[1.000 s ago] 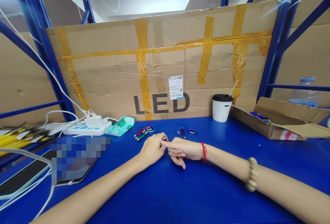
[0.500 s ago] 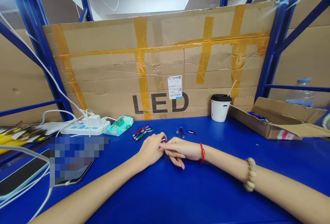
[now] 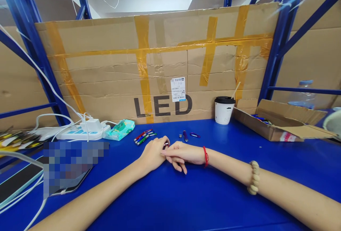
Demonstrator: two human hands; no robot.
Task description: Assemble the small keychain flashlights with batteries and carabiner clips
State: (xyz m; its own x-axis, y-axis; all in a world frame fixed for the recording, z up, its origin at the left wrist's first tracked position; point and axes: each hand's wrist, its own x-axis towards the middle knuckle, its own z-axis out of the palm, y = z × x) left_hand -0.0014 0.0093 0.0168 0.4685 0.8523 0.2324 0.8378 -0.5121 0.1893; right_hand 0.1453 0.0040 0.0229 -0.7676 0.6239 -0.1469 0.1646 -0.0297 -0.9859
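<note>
Head view: at a blue table (image 3: 186, 206), right hand (image 3: 188, 153) touched left hand (image 3: 153, 154).
Right hand's grip could not be told. Coloured pens (image 3: 143, 137) lay just beyond the left hand; a purple tube (image 3: 185, 136) and slimmer purple part (image 3: 195, 135) lay beyond the right. Left hand was curled, grasping a small shiny piece (image 3: 166, 144), mostly hidden. Smallest: a metallic bit (image 3: 180, 136) beside the tube.

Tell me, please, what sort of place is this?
Probably a workshop or storeroom: blue rack posts flank the blue table, a taped cardboard sheet stands behind, and an open carton lies on it.
</note>
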